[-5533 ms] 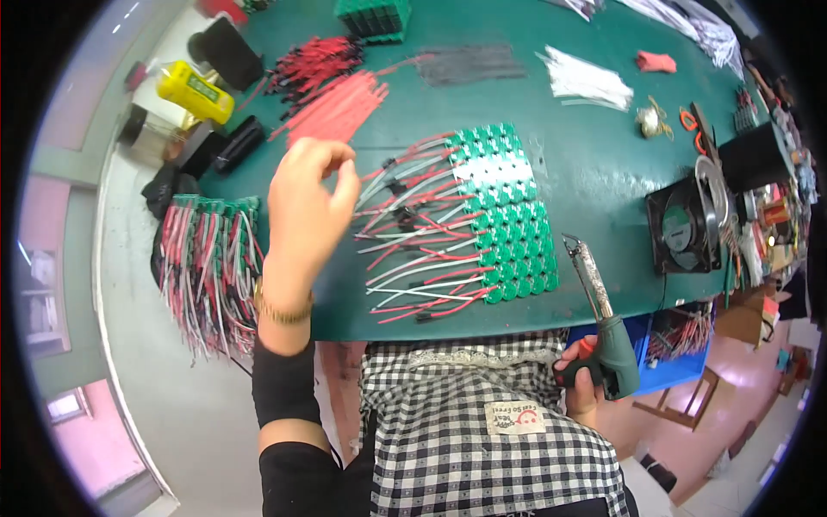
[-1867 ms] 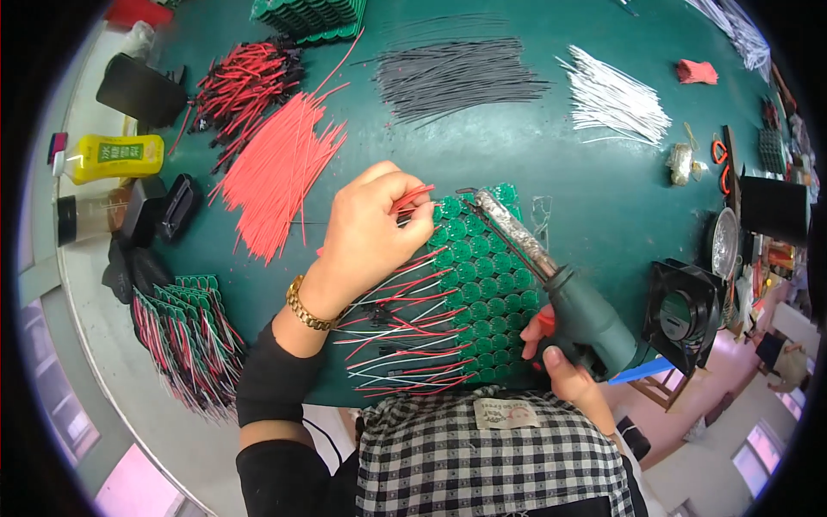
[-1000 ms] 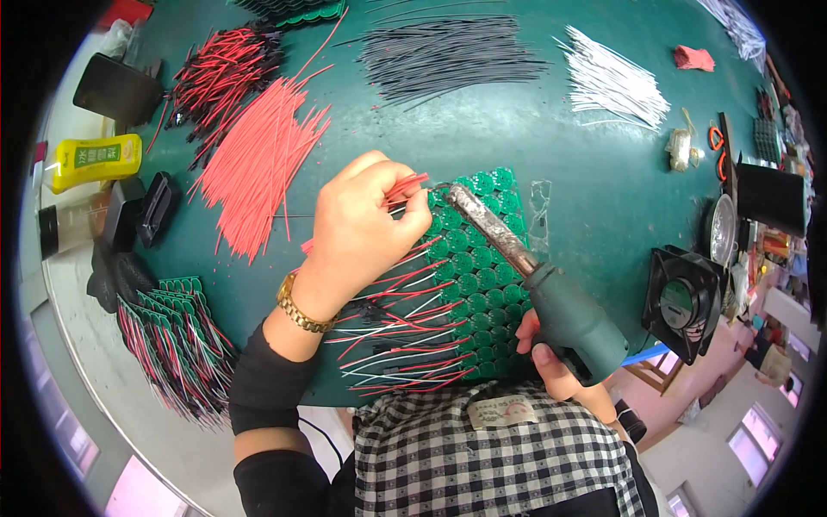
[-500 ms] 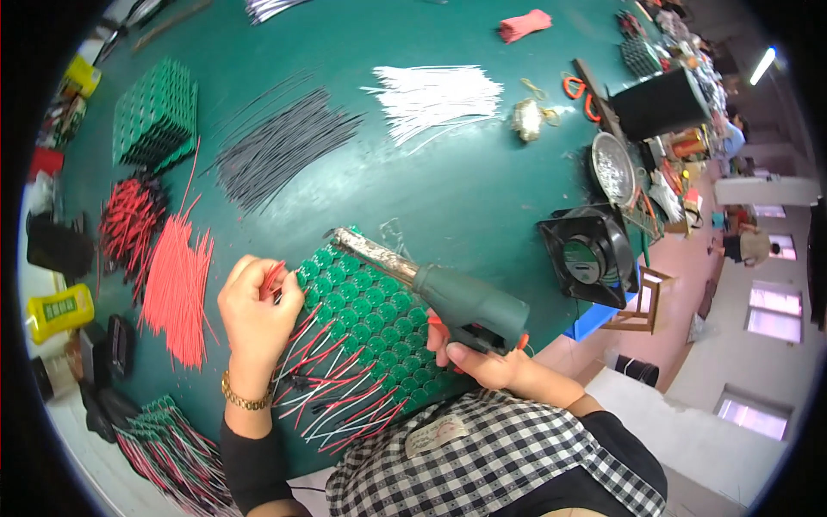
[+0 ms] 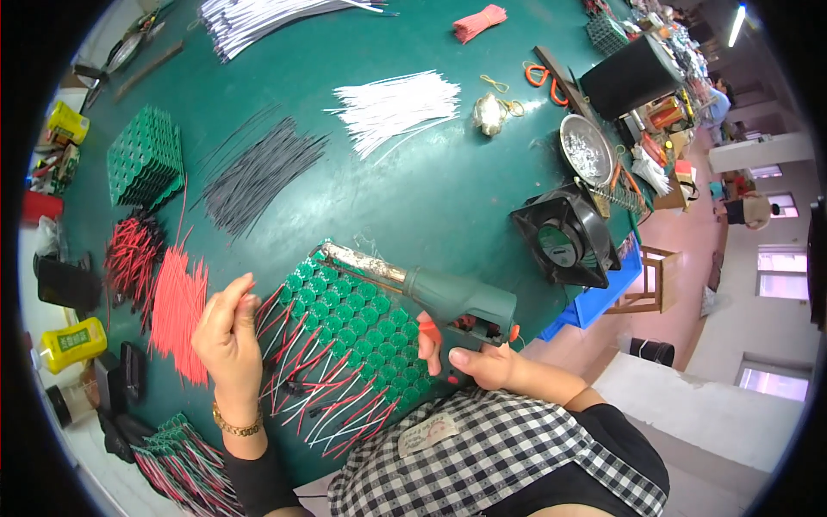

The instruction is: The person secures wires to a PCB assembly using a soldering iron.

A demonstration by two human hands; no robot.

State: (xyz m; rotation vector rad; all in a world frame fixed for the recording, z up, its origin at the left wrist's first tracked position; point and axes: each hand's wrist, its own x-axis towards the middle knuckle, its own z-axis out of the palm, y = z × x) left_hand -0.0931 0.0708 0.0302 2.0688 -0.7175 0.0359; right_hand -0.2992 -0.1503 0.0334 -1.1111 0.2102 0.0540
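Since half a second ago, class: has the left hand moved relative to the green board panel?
Yes. The left hand was at the panel's top-left corner holding a red wire; it now sits lower on the left edge, over the wire ends, beside the loose red wires.

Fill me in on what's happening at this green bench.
A person is working on a block of green boards with red and white wires sticking out. The right hand grips a green soldering gun, its tip resting at the block's far edge. The left hand rests on the wires at the block's left side, beside a pile of loose red wires. Black wires and white wires lie farther back.
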